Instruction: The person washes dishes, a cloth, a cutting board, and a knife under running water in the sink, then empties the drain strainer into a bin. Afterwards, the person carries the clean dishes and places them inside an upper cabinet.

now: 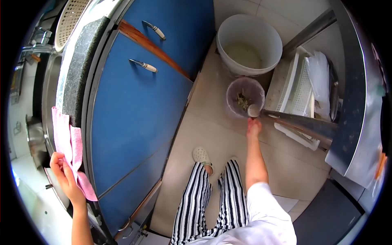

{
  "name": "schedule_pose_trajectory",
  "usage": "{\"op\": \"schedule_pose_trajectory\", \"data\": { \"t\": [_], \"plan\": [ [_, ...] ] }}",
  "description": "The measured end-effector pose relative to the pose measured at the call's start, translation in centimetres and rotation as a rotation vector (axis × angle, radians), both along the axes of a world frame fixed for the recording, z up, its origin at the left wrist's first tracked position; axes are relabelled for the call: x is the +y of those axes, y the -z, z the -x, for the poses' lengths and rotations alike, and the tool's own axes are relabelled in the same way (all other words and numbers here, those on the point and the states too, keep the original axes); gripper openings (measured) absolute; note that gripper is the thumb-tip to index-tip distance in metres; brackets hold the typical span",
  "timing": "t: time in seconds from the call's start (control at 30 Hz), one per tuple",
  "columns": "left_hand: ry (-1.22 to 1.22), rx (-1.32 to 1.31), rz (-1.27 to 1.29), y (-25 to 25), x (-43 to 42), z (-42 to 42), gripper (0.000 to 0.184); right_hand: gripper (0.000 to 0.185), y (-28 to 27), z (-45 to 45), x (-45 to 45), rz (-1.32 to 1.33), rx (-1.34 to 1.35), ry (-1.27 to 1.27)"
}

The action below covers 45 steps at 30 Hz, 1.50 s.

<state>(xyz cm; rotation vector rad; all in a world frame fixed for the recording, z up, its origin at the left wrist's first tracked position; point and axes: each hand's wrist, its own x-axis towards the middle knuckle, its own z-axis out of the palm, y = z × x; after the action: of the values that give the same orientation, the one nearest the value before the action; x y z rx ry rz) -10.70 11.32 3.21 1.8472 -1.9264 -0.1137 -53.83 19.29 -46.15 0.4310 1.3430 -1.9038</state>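
My right hand (254, 128) reaches down to the rim of a small lined waste bin (232, 107) on the floor. Its fingers are closed at a small, round, pale object (253, 110), perhaps a strainer, held tilted over the bin's opening; the grip itself is partly hidden. Dark green and brownish scraps (243, 99) lie inside the bin. At the far left, my left hand (65, 177) rests at the counter's edge with curled fingers on a pink cloth (67, 136). The cloth drapes along that edge and hangs past the hand.
Behind the bin stands a large white bucket (228, 65) with cloudy liquid. To the right are a metal table leg (302, 120), a white plastic rack (294, 85) with plastic bags, and a steel tabletop (355, 122). Blue cabinets (134, 110) with protruding handles line the left.
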Motion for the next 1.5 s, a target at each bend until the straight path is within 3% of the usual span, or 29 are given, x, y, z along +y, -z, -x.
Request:
{"op": "schedule_pose_trajectory", "data": {
  "t": [0.03,0.07,0.17,0.23,0.33,0.43,0.5,0.57,0.77,0.9,0.97,1.1,1.23,1.37,1.5],
  "plan": [
    [0.002,0.005,-0.001,0.1,0.1,0.1,0.019,0.018,0.4,-0.2,0.1,-0.322,-0.011,-0.017],
    [-0.001,0.014,0.002,0.1,-0.1,0.0,0.019,0.019,0.6,0.1,-0.3,-0.188,-0.042,0.064],
    [0.001,0.037,0.010,0.1,-0.1,0.3,0.019,0.018,-2.0,0.5,-0.9,0.049,0.043,-0.033],
    [-0.027,0.003,-0.011,-0.1,0.0,0.1,0.019,0.014,-2.6,0.9,-1.2,0.075,0.074,-0.014],
    [0.003,-0.043,0.020,-0.1,-0.1,0.8,0.020,0.013,-0.2,0.6,-0.5,-0.410,0.023,-0.089],
    [0.001,-0.057,0.013,-0.4,-0.2,1.2,0.023,0.013,-3.8,-0.1,-1.4,-0.219,0.063,-0.122],
    [-0.020,-0.020,0.002,-0.6,-0.2,1.5,0.024,0.013,-8.7,-1.6,-2.9,-0.174,0.077,-0.155],
    [-0.032,-0.112,0.010,-0.8,-0.2,1.6,0.025,0.016,-15.2,-3.3,-4.0,0.050,-0.009,-0.209],
    [-0.085,-0.048,0.077,-0.8,-0.4,1.6,0.028,0.015,-40.9,-9.1,-9.6,0.483,0.027,-0.398],
    [-0.125,-0.042,0.015,-1.7,-0.5,1.4,0.027,0.021,-53.3,-16.5,-16.1,0.670,0.387,-0.852],
    [-0.150,-0.007,0.002,-1.7,-0.4,1.3,0.026,0.018,-56.2,-21.9,-19.6,0.684,0.661,-1.181],
    [-0.190,0.016,-0.006,-1.8,-0.3,1.0,0.029,0.015,-54.8,-34.0,-26.4,0.701,1.304,-1.698],
    [-0.165,0.080,0.005,-1.7,-0.1,1.0,0.032,0.022,-44.6,-42.5,-30.6,0.554,1.813,-2.151],
    [-0.162,0.125,0.011,-2.1,-0.1,0.6,0.035,0.030,-41.1,-46.2,-31.5,0.272,2.039,-2.400],
    [-0.187,0.153,0.017,-2.2,-0.1,0.7,0.032,0.032,-40.3,-46.2,-31.9,0.293,2.057,-2.510]
  ]
}}
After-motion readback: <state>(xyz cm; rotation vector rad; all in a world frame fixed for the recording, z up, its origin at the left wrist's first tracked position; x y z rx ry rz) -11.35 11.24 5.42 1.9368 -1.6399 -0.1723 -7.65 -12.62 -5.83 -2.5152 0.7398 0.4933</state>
